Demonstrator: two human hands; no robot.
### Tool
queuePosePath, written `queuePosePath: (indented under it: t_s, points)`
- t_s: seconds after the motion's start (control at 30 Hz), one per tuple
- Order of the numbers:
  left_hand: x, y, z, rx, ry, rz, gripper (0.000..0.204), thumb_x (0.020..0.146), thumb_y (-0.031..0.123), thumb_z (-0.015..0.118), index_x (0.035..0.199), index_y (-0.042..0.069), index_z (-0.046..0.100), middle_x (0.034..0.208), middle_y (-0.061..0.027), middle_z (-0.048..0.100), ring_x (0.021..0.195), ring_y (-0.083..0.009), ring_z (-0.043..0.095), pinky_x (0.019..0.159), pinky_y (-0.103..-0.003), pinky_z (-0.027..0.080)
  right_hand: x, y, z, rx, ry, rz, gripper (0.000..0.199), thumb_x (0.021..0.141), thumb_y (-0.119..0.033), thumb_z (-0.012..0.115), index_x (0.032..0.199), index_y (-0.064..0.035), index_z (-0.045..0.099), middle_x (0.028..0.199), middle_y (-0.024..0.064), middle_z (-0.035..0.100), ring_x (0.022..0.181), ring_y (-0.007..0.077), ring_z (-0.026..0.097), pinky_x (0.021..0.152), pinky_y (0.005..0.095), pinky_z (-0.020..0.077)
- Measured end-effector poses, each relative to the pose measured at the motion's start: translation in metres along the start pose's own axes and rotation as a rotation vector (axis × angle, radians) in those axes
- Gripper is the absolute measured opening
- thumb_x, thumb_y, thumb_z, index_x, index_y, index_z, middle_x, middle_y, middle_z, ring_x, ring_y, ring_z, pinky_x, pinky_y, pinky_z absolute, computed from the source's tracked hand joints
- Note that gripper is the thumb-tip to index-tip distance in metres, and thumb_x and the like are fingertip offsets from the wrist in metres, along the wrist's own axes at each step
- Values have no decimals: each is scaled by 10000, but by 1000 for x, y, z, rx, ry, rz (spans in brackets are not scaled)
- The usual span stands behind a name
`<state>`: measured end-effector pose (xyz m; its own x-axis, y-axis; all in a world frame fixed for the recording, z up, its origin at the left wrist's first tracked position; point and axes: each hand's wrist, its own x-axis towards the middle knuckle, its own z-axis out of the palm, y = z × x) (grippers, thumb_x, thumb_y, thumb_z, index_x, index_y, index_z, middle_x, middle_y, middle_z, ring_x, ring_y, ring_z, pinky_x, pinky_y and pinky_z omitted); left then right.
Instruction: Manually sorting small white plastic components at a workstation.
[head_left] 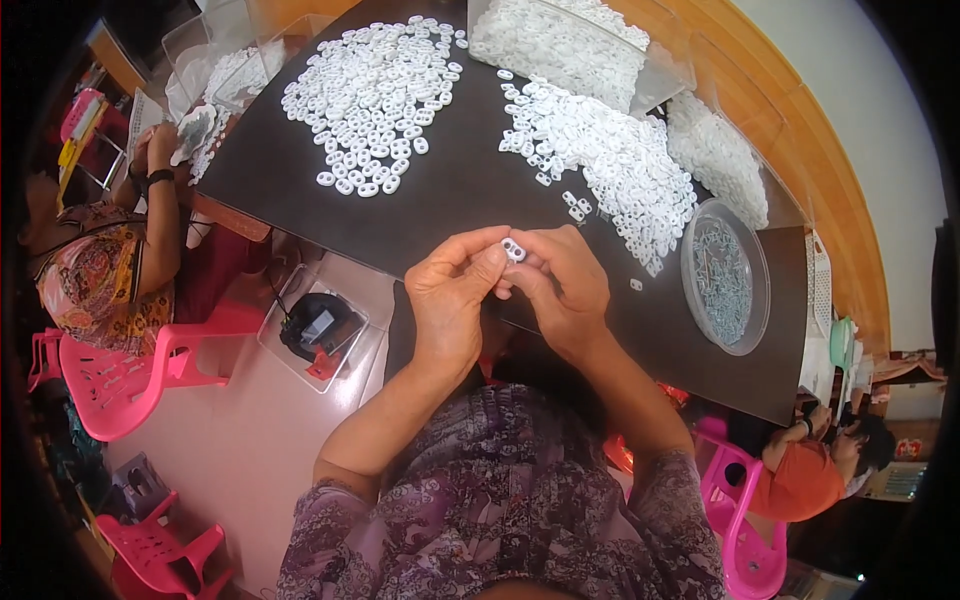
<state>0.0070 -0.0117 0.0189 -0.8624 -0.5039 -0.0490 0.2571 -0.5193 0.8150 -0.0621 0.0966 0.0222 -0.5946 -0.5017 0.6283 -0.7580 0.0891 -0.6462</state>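
Between my hands, just past the table's near edge, is a small white oval plastic piece with two dark round holes [513,250]. My left hand [452,285] pinches it from the left with thumb and forefinger. From the other side the thumb and fingers of my right hand [565,285] close on the same piece. Beyond my left hand spreads a pile of white two-holed oval pieces [375,95]. A second heap, of small white plastic parts [610,160], lies beyond my right hand. To the right stands a round clear dish [757,300] holding many small metal screws [722,280].
Clear bins of white parts [560,45] line the dark table's [270,190] far edge. At left, a person [110,260] works by a pink chair [150,370]; another person in orange [805,475] sits at right. A clear tray with a black device [318,325] rests below the table, left.
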Motion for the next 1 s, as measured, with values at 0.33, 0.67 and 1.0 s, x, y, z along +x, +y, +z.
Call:
queuePosePath:
  t_s: [0.33,0.67,1.0]
  points:
    - [-5,2,-1,-63,-70,10,190,860,63,623,1008,-54,606,820,-69,614,674,-104,545,623,-219,458,-4,-9,3,-115,77,-95,311,730,33,649,1035,39,590,908,127,610,697,249,533,588,322,435]
    - [-10,-10,4,-119,-56,132,143,868,50,615,972,-47,599,812,-51,593,661,-72,518,616,-199,443,-6,-9,11,-139,117,-187,278,776,59,585,1054,55,571,907,145,595,698,240,531,591,312,435]
    - [-13,-2,6,-82,1,137,148,879,47,601,997,-41,582,823,-47,602,669,-66,517,612,-194,437,-10,-17,9,-14,81,-25,290,791,86,574,1078,48,570,840,98,562,664,139,508,569,241,419]
